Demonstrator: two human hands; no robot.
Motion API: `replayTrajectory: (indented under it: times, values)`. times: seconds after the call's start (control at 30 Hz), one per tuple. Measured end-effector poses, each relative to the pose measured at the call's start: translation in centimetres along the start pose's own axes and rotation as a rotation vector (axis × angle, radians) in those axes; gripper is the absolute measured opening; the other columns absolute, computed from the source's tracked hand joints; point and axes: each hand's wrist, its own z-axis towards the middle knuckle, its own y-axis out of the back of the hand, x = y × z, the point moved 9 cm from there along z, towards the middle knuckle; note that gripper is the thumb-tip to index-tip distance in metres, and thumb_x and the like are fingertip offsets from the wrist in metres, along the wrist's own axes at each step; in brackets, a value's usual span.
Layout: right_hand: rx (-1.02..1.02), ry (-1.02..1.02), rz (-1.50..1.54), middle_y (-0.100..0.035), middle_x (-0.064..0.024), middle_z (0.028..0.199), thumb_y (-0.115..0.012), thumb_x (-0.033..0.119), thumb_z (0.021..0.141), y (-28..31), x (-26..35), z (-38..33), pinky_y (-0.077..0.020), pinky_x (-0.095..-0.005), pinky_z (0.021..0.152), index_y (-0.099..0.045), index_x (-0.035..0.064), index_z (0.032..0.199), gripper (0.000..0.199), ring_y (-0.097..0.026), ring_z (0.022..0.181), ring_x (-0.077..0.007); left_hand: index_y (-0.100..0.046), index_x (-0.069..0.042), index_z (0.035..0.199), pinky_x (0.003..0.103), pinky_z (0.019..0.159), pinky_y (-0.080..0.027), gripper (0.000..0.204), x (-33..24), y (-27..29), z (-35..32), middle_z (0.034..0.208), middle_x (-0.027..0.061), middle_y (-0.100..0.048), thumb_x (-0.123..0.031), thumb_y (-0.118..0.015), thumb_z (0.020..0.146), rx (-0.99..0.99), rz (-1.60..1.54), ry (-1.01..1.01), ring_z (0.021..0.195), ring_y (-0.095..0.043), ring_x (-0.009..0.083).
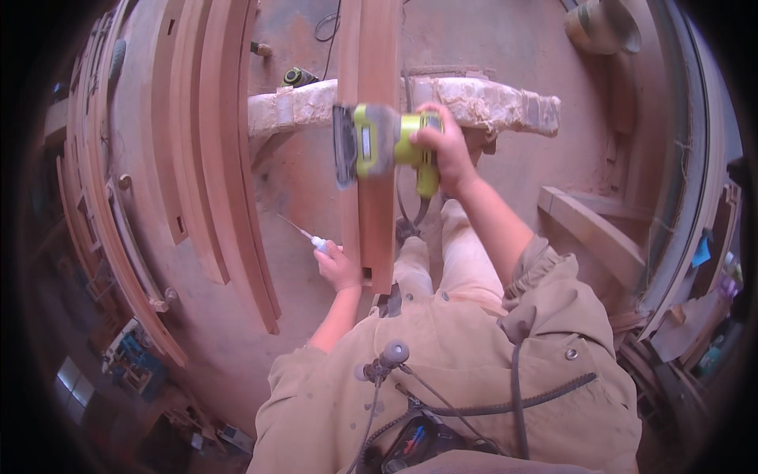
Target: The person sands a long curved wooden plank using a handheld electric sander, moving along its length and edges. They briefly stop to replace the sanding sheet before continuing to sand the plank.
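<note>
My right hand [448, 150] is wrapped round the grip of a green and grey electric sander [379, 142]. The sander is turned on its side above a long reddish wooden beam [377, 63], its dark pad facing left. Whether it touches the wood I cannot tell. Beside the beam's near end, my left hand [341, 268] is closed on a small white bottle-like thing with a long thin tip [316, 239], pointing away and to the left. A dark slot shows near that end of the beam.
A wrapped, dusty trestle [489, 103] crosses under the beam. Several long wooden beams [225, 118] lie at left. Another green power tool [298, 77] is on the floor behind the trestle. A bucket [600, 28] stands far right, with a timber frame [596, 233] nearer. Cords run near the beam.
</note>
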Motion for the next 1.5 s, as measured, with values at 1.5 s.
replayTrajectory:
  times: [1.5]
  values:
    - [0.002,-0.002,0.014,-0.053,-0.0133,0.092,-0.064,0.016,0.070,0.3,3.6,5.2,-0.0528,-0.0372,0.056,-0.043,0.0052,0.115,0.051,-0.058,0.073,-0.0233,-0.048,-0.001,0.089,0.044,0.065,-0.046,0.036,-0.1,0.0,-0.3,0.076,0.0148,-0.062,-0.036,-0.045,0.095,-0.017,0.012,0.016,0.074,-0.061,0.0340]
